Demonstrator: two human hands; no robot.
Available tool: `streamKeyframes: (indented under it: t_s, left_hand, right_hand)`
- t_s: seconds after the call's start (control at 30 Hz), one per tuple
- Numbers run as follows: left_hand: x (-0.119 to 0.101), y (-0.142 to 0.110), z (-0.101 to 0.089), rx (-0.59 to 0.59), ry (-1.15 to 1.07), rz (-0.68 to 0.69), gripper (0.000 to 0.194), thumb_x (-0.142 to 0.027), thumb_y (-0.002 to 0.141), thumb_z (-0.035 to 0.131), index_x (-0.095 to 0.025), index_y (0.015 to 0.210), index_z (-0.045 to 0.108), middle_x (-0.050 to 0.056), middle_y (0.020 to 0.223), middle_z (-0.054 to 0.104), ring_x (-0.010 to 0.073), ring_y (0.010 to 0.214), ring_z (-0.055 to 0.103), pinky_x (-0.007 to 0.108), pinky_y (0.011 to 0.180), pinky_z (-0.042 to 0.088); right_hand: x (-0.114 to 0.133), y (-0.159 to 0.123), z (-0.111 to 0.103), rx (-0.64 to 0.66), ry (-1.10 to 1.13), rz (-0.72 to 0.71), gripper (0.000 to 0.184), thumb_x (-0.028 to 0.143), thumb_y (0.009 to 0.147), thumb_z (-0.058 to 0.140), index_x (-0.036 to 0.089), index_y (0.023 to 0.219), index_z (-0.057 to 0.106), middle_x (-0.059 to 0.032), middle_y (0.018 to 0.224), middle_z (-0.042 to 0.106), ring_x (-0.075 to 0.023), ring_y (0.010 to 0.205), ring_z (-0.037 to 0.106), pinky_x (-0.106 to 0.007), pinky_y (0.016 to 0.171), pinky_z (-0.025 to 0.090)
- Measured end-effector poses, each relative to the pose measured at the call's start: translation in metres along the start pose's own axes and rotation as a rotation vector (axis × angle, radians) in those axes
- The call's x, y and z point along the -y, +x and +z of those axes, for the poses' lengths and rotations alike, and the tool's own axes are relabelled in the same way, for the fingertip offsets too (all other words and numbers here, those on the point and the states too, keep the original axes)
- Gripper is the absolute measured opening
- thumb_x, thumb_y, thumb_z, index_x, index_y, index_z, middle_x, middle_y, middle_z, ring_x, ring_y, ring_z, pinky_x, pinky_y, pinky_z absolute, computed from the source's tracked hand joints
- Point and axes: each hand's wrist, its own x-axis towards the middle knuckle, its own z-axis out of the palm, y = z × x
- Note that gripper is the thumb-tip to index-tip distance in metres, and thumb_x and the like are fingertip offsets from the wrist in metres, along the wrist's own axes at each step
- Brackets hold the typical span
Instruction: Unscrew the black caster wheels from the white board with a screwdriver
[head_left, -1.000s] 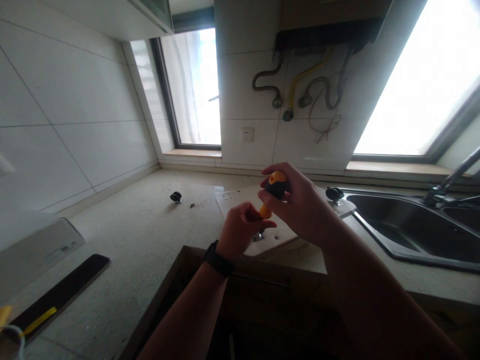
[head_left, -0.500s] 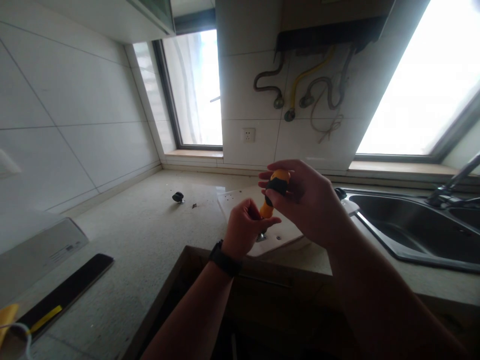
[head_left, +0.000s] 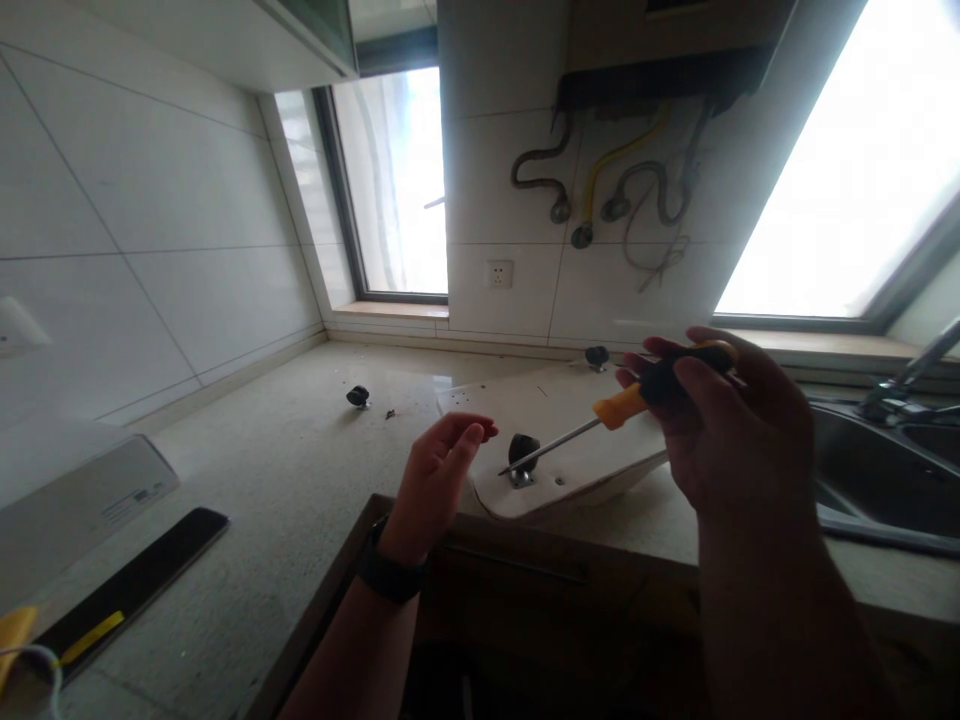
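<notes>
Since the earlier frame, your right hand [head_left: 739,430] had swung out to the right with the screwdriver [head_left: 621,406], tipping it from steep to slanting, and your left hand [head_left: 442,475] had drawn back to the left, leaving the black wheel [head_left: 523,452] in plain view. Your right fingers were wrapped around the screwdriver's handle; your left fingers were loosely curled, and I could not tell whether they pinched anything small. The screwdriver's shaft slanted down leftward past the wheel, its tip close to the metal plate [head_left: 520,480] on the near end of the white board [head_left: 600,460]; whether it touched was unclear. The board lay on the counter [head_left: 277,460], to the left of the sink [head_left: 855,475].

For clean screw work, I judged that you needed the shaft upright over the screw head, steady downward pressure and the wheel swivelled aside, with your left hand bracing the plate, clear of the tip.

No brand showed on the screwdriver. The pale box [head_left: 82,510] at the left bore a small printed label [head_left: 131,505], too blurred to read
</notes>
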Motion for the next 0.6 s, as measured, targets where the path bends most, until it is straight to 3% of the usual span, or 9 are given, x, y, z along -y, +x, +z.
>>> streamKeyframes:
  t_s: [0.1, 0.2, 0.37, 0.6]
  left_hand:
    - [0.000, -0.013, -0.003, 0.121, 0.005, -0.113, 0.031, -0.043, 0.101, 0.059, -0.020, 0.113, 0.075, 0.010, 0.112, 0.078, 0.0210, 0.099, 0.072, 0.036, 0.090, 0.055]
    - [-0.002, -0.025, 0.002, 0.218, -0.041, -0.217, 0.032, -0.043, 0.098, 0.061, -0.020, 0.114, 0.076, 0.010, 0.106, 0.079, 0.0208, 0.092, 0.073, 0.035, 0.083, 0.056]
    - [-0.003, -0.033, 0.014, 0.204, -0.046, -0.262, 0.020, -0.033, 0.096, 0.062, -0.019, 0.097, 0.077, 0.008, 0.094, 0.079, 0.0190, 0.084, 0.072, 0.033, 0.078, 0.057]
    - [0.005, -0.033, 0.018, 0.189, 0.047, -0.260, 0.023, -0.031, 0.097, 0.060, -0.019, 0.083, 0.074, 0.006, 0.084, 0.078, 0.0173, 0.079, 0.071, 0.031, 0.076, 0.054]
  right_hand:
    - [-0.012, -0.002, -0.016, -0.130, 0.062, 0.049, 0.023, 0.022, 0.081, 0.081, 0.021, 0.102, 0.073, -0.0033, 0.091, 0.078, -0.0235, 0.084, 0.079, -0.049, 0.084, 0.069]
    - [-0.023, -0.006, -0.026, -0.178, 0.088, 0.107, 0.022, 0.022, 0.081, 0.081, 0.021, 0.101, 0.072, -0.0031, 0.091, 0.078, -0.0237, 0.085, 0.079, -0.051, 0.086, 0.068]
    - [-0.032, -0.013, -0.031, -0.199, 0.076, 0.160, 0.024, 0.025, 0.082, 0.080, 0.021, 0.103, 0.072, -0.0038, 0.094, 0.078, -0.0239, 0.086, 0.079, -0.054, 0.091, 0.065]
    - [-0.038, -0.019, -0.036, -0.197, 0.068, 0.169, 0.023, 0.027, 0.081, 0.081, 0.022, 0.101, 0.072, -0.0021, 0.093, 0.077, -0.0228, 0.085, 0.079, -0.053, 0.090, 0.065]
